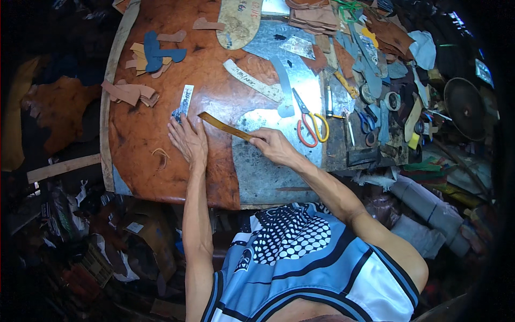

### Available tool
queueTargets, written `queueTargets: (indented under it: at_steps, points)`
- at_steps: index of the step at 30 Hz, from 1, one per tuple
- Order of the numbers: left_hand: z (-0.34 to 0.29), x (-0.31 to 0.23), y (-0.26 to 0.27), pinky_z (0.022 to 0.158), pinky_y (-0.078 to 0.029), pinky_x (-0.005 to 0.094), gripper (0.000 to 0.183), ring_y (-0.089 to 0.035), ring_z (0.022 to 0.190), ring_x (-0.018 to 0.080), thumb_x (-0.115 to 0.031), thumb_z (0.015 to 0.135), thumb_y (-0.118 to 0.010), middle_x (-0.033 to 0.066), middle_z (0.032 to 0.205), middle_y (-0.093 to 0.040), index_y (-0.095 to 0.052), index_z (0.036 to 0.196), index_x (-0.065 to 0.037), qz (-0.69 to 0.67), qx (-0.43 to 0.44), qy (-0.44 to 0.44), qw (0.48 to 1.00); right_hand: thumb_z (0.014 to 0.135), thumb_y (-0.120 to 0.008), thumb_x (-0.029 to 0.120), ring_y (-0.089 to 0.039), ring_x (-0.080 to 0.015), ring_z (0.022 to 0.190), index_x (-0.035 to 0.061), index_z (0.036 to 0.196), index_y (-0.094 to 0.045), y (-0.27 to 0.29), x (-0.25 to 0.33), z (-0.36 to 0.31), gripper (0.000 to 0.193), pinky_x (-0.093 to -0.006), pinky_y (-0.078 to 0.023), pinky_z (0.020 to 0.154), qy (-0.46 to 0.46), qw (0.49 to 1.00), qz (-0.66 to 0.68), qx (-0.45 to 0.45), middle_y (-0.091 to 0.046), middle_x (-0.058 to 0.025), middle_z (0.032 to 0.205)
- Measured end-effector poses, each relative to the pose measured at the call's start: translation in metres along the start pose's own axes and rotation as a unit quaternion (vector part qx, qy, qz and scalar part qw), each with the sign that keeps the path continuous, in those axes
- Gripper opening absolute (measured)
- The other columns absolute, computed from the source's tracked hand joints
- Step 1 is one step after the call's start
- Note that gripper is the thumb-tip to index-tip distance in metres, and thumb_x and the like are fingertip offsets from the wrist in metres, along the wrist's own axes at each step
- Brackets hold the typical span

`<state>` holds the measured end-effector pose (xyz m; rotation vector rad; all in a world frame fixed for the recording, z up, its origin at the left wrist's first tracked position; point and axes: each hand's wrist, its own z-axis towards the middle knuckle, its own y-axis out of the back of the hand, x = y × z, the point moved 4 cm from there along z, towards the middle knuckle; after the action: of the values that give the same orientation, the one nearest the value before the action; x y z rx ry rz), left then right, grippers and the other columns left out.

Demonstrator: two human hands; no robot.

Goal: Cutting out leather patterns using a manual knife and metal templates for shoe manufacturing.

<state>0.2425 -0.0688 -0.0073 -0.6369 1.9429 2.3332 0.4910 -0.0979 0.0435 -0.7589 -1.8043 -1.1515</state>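
My left hand (pixel 189 140) lies flat on a large brown leather sheet (pixel 206 172), fingers stretched out. Its fingertips press on the lower end of a small pale template (pixel 186 96) with dark markings; the rest of the template sticks out beyond them. My right hand (pixel 272 146) is closed around the near end of what looks like a flat, strip-shaped knife (pixel 224 126), yellowish-brown with a slanted tip. The tip points left, close to my left thumb and apart from the template. Whether the tip touches the leather I cannot tell.
Scissors (pixel 308 121) with red and yellow handles lie right of a curved white template (pixel 252 81). Blue cut pieces (pixel 161 52) and tan ones (pixel 129 92) sit at the left. Tools and scraps crowd the right side, near a tape roll (pixel 392 101). A metal plate (pixel 268 177) lies in front.
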Motion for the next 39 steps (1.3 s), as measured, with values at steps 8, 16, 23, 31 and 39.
queueTargets:
  at_steps: [8, 16, 23, 31, 39]
  points:
    - [-0.007, 0.000, 0.004, 0.117, -0.013, 0.0568, 0.062, -0.020, 0.145, 0.0442, -0.044, 0.095, -0.053, 0.0281, 0.153, -0.028, -0.048, 0.141, -0.003, 0.052, -0.001, 0.007, 0.999, 0.091, -0.059, 0.015, -0.065, -0.0151, 0.076, -0.0025, 0.112, -0.067, 0.055, -0.017, 0.058, 0.029, -0.0307, -0.052, 0.070, 0.000, 0.991, 0.083, -0.106, -0.071, -0.0093, 0.087]
    - [-0.011, -0.018, 0.010, 0.118, -0.011, 0.0560, 0.060, -0.018, 0.146, 0.0412, -0.042, 0.095, -0.053, 0.0252, 0.154, -0.028, -0.046, 0.141, -0.003, -0.026, 0.026, -0.014, 0.999, 0.090, -0.061, 0.020, -0.066, -0.0292, 0.084, 0.0004, 0.107, -0.068, 0.112, -0.051, 0.086, 0.027, -0.0373, -0.051, 0.076, -0.030, 0.965, -0.115, -0.235, -0.068, -0.0178, 0.093]
    - [-0.003, -0.019, 0.009, 0.118, -0.010, 0.0574, 0.060, -0.016, 0.146, 0.0421, -0.043, 0.096, -0.052, 0.0247, 0.155, -0.026, -0.046, 0.142, -0.004, -0.053, 0.035, 0.010, 0.998, 0.083, -0.065, 0.028, -0.063, -0.0430, 0.097, 0.0042, 0.102, -0.066, 0.123, -0.062, 0.117, 0.030, -0.0509, -0.051, 0.082, -0.131, 0.886, -0.401, -0.194, -0.064, -0.0247, 0.103]
    - [-0.004, -0.008, 0.018, 0.116, -0.013, 0.0589, 0.058, -0.020, 0.143, 0.0451, -0.042, 0.092, -0.057, 0.0249, 0.151, -0.032, -0.051, 0.135, -0.003, -0.106, -0.009, -0.020, 0.994, 0.070, -0.078, 0.026, -0.067, -0.0376, 0.101, -0.0015, 0.116, -0.062, 0.139, -0.074, 0.147, 0.056, -0.0428, -0.051, 0.086, -0.155, 0.912, -0.334, -0.180, -0.068, -0.0269, 0.104]
    - [-0.008, -0.008, 0.023, 0.116, -0.012, 0.0596, 0.056, -0.017, 0.144, 0.0456, -0.040, 0.094, -0.056, 0.0253, 0.153, -0.028, -0.051, 0.137, -0.003, -0.127, 0.013, -0.028, 0.991, 0.082, -0.067, 0.027, -0.069, -0.0360, 0.089, 0.0085, 0.104, -0.072, 0.166, -0.026, 0.142, 0.028, -0.0441, -0.053, 0.079, -0.120, 0.896, -0.355, -0.239, -0.071, -0.0209, 0.091]
